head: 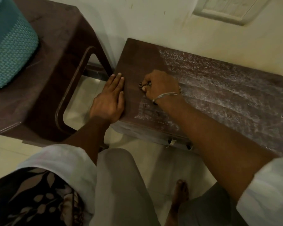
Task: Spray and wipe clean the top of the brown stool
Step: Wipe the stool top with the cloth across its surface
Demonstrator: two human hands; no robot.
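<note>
The brown stool (219, 88) stands against the wall, its flat top covered on the right and middle with whitish streaks, while the left strip looks dark and bare. My right hand (160, 85) sits on the top near the left part and grips a small bunched patterned cloth (144, 85), mostly hidden under the fingers. My left hand (109, 98) lies flat with straight fingers on the stool's left edge. No spray bottle is in view.
A taller dark brown plastic stool (55, 66) stands close on the left, carrying a teal woven basket (10, 51). The pale wall runs behind both. My knees and a bare foot (178, 199) are on the tiled floor below.
</note>
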